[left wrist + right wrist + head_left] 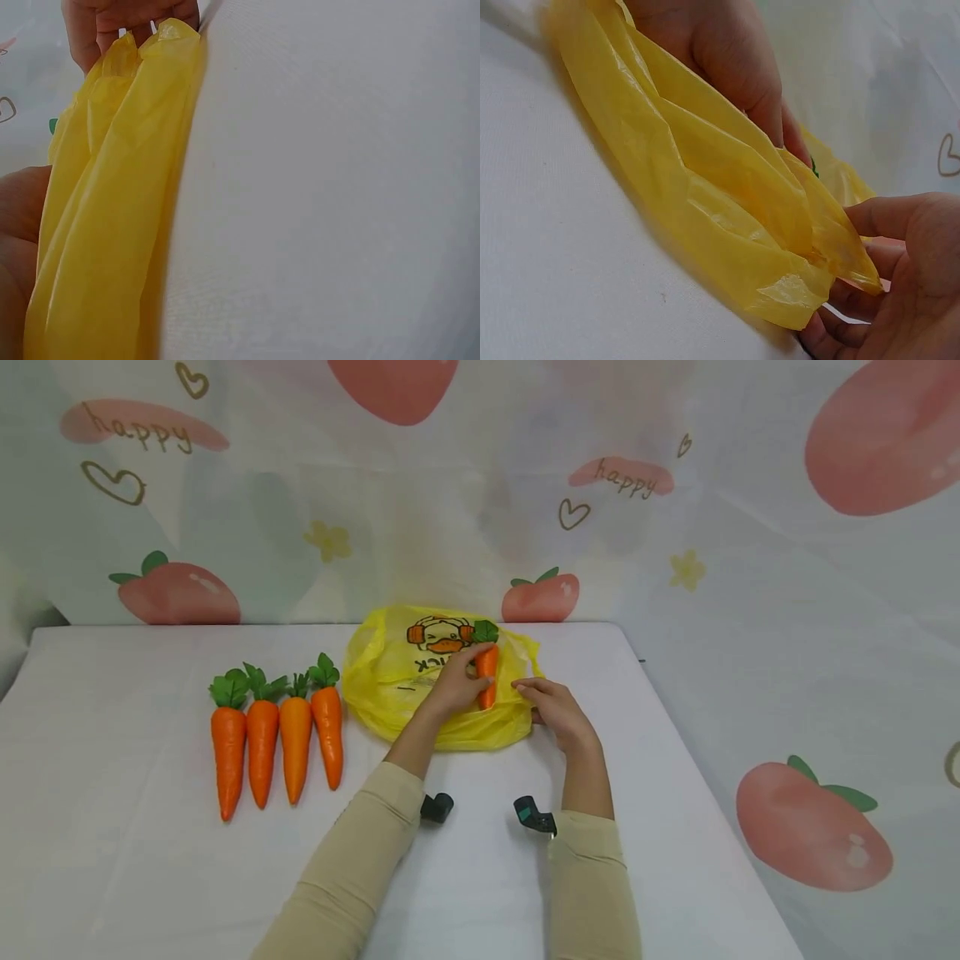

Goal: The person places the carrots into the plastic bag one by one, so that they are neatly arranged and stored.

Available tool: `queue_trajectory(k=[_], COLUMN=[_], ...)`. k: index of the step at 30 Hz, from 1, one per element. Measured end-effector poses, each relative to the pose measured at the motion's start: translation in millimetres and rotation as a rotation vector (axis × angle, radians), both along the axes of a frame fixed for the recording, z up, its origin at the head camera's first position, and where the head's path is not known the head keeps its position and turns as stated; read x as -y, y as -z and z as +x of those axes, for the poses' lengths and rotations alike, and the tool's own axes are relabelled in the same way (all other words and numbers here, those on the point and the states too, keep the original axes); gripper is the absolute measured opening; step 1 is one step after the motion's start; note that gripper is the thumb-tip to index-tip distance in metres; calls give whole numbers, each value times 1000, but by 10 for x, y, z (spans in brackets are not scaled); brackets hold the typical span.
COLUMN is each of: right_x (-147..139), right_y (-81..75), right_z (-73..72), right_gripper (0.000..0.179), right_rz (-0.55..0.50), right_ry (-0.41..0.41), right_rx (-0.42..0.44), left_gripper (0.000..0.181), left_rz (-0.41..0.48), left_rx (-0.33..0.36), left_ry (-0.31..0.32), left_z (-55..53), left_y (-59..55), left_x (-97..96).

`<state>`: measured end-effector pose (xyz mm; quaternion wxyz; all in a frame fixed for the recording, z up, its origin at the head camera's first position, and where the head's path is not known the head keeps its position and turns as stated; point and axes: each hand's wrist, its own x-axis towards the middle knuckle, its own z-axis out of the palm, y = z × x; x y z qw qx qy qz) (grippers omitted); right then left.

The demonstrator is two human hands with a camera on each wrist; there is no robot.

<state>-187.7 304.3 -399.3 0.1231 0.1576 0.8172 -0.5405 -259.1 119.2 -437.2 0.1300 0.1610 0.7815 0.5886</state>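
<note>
Head view: near the back edge of the table (472, 885), left hand (454, 685) holds a carrot (487, 665), right hand (558, 708) a thin bag (372, 689); tugging could rip it.

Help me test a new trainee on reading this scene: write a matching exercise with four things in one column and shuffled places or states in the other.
Things
1. Left hand
2. Right hand
3. Yellow bag
4. Row of four carrots

Places or states
A. At the bag's right-hand edge in the head view
B. Lying on the white table, left of the bag in the head view
C. Gripping a single carrot
D. Printed with a duck face

Right pairs: 1-C, 2-A, 3-D, 4-B
</note>
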Motion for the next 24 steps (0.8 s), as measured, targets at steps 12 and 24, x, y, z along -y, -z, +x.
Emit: queue_trajectory(k=[12, 24], right_x=[8, 21], right_y=[31, 9], right_z=[-15, 0], right_gripper=[38, 39], right_rz=[14, 7], right_ry=[-19, -11], right_rx=[-21, -16], left_gripper=[57, 57], left_rz=[-28, -16], left_rx=[13, 24], left_ry=[-58, -62], left_z=[48, 44], left_y=[3, 3], left_x=[-38, -44])
